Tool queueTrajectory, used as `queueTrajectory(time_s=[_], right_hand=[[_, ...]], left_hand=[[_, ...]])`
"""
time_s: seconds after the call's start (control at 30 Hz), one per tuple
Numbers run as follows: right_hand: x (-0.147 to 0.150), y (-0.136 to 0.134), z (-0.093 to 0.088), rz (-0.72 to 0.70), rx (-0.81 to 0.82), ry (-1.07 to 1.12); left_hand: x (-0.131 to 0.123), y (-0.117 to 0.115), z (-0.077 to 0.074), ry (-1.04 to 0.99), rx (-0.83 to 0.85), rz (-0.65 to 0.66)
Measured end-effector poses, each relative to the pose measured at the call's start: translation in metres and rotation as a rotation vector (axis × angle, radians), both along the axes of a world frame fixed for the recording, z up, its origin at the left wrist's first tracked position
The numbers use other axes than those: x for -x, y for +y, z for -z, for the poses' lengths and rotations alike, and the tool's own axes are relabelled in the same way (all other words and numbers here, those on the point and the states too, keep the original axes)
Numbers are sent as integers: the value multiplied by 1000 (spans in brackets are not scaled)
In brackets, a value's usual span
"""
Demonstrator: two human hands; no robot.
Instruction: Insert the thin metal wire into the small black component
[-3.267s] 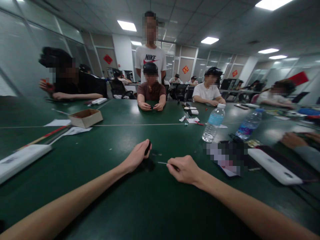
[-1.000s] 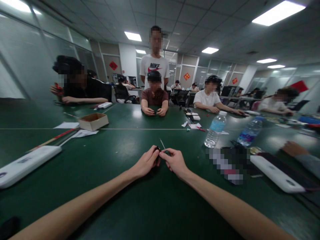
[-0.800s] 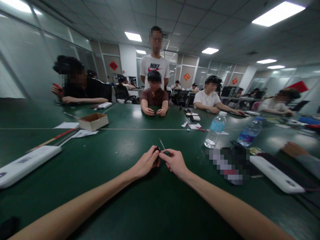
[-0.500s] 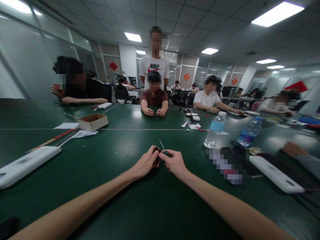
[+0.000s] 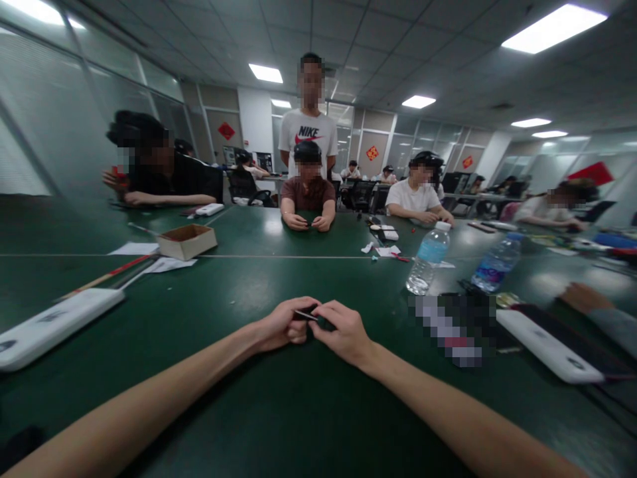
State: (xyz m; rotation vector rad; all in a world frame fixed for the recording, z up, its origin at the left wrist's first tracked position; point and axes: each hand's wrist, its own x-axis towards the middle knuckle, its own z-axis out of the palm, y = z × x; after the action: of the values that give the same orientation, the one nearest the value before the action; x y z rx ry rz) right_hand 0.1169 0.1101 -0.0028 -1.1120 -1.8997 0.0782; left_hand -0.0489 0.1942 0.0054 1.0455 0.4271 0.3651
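1. The left hand (image 5: 286, 325) and right hand (image 5: 346, 334) meet, both clenched, fingers grasping a thin metal pin (image 5: 306, 315) together with a small dark piece (image 5: 314, 311), too small to identify.
2. The pin lies level between the hands, above a green table (image 5: 149, 318).
3. A plastic water bottle (image 5: 426, 262) stands at 2 o'clock, well apart; a cardboard box (image 5: 186, 242) sits at 10 o'clock.
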Motion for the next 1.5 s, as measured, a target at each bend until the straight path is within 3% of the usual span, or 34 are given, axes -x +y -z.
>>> queueTrajectory(time_s=[0.17,0.5,0.6,0.73,0.87,1.0,1.27,1.5], right_hand=[[-8,1,5,-2,-53,-184],[-19,2,3,-41,-179,-450],[-15,3,4,-47,-137,-303],[-10,5,2,12,41,30],[-9,8,-3,47,247,200],[-11,10,-1,9,325,270],[-15,12,-2,139,280,245],[-38,6,-5,212,165,-7]], left_hand=[[6,2,-9,46,106,119],[5,9,-1,146,51,163],[6,9,-2,157,32,210],[6,5,-6,144,-42,258],[3,-1,-6,164,-130,197],[2,-4,-4,189,-158,186],[5,-8,-6,21,-89,119],[-3,-10,0,-37,-181,-32]])
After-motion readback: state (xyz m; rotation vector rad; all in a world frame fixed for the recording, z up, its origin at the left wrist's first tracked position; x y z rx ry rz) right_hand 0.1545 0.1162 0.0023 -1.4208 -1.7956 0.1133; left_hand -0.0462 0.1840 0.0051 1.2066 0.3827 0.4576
